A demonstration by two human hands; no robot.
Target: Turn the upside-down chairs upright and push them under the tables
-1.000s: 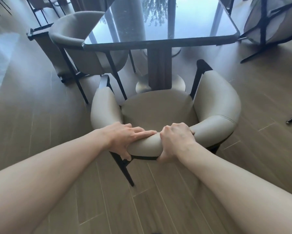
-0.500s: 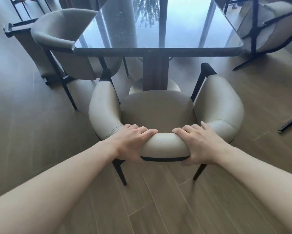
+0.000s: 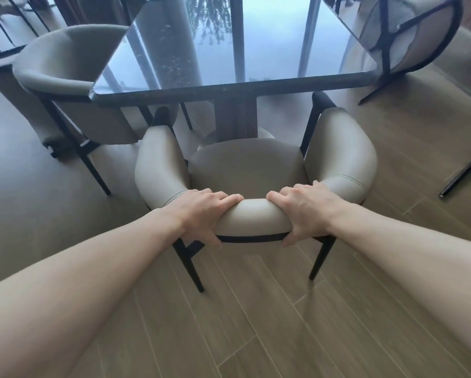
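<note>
I have both hands on the padded backrest of the beige armchair (image 3: 245, 167), left hand (image 3: 201, 211) and right hand (image 3: 305, 211) curled over its top edge, now spread wider than a second ago. The chair stands upright and closer in, seat front just under the glossy desk (image 3: 229, 88) edge; more pushing remains, I judge.

Both forearms are bare to the frame edge, with no sleeves visible; left hand (image 3: 201, 211) and right hand (image 3: 306, 211) carry no gloves, rings or watches.
</note>
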